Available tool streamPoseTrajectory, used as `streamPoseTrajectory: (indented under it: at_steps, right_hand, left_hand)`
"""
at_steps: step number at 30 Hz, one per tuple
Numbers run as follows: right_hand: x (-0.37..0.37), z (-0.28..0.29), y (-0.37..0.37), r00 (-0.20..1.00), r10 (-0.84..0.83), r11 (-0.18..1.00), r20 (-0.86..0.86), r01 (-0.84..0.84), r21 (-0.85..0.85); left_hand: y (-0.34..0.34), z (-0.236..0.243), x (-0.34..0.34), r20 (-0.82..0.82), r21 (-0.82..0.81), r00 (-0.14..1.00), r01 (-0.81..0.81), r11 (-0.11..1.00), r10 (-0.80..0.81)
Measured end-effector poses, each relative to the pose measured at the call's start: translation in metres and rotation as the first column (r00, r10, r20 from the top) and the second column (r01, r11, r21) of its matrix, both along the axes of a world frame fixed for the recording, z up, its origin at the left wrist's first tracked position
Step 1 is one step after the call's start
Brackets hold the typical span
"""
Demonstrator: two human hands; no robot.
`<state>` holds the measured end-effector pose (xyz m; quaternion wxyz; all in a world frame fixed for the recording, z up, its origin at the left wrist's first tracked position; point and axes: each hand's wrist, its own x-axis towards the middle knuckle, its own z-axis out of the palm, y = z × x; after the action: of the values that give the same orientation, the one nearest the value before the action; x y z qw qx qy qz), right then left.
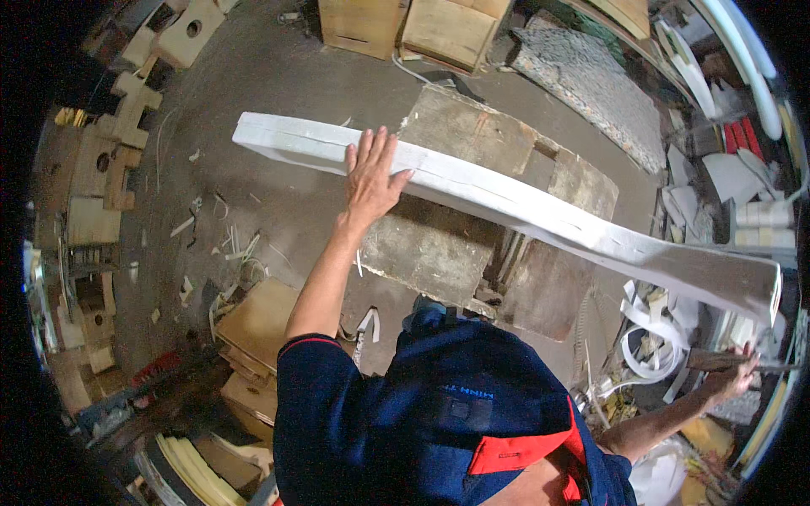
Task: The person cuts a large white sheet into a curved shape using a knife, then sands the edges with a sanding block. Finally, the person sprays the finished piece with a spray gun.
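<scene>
A long, narrow white foam-like strip (472, 179) lies across a low bench with worn wooden boards, its right end curving toward me. My left hand (371, 181) rests flat on its top face, left of the middle, with the fingers stretched out. Far out to the right, my right hand (732, 379) is closed around a brown, flat, wooden-looking tool (710, 361). A thin bar sticks out past that hand; the tool's exact kind is too small to make out. The strip's right end is just beyond this hand, apart from it.
The bench's worn boards (430, 257) are under the strip. Curled white offcuts (650, 350) pile up at the right, and more scraps litter the floor at left. Brown boxes (261, 325) stand by my left elbow. A speckled foam slab (591, 88) lies at the back right.
</scene>
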<state>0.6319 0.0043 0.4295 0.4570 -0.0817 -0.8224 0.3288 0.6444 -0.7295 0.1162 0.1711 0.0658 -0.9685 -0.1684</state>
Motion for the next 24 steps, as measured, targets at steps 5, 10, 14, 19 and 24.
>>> streamPoseTrajectory:
  at_steps: [5, 10, 14, 19, 24]
  right_hand:
    - [0.003, 0.002, -0.048, 0.99, -0.137, 0.935, 0.025, 0.138, -0.327]
    - [0.014, 0.012, -0.077, 0.979, -0.193, 0.937, 0.07, 0.205, -0.284]
    - [0.015, 0.013, -0.075, 0.993, -0.117, 0.965, 0.019, 0.119, -0.232]
    - [0.009, 0.02, -0.089, 0.992, 0.096, 0.987, -0.076, -0.105, -0.118]
    - [0.008, -0.005, -0.167, 0.917, 0.399, 0.904, -0.027, -0.398, -0.159]
  left_hand:
    - [-0.006, -0.002, 0.0, -0.1, -0.01, 0.995, 0.028, 1.0, -0.029]
    - [0.008, -0.004, 0.002, -0.097, -0.228, 0.987, 0.1, 0.968, -0.125]
    - [0.027, 0.002, 0.002, -0.06, -0.123, 0.983, 0.168, 0.978, -0.176]
    - [0.036, 0.018, 0.0, -0.029, -0.079, 0.989, 0.144, 0.986, -0.147]
    - [0.041, 0.023, -0.004, 0.02, -0.088, 0.993, 0.121, 0.989, -0.119]
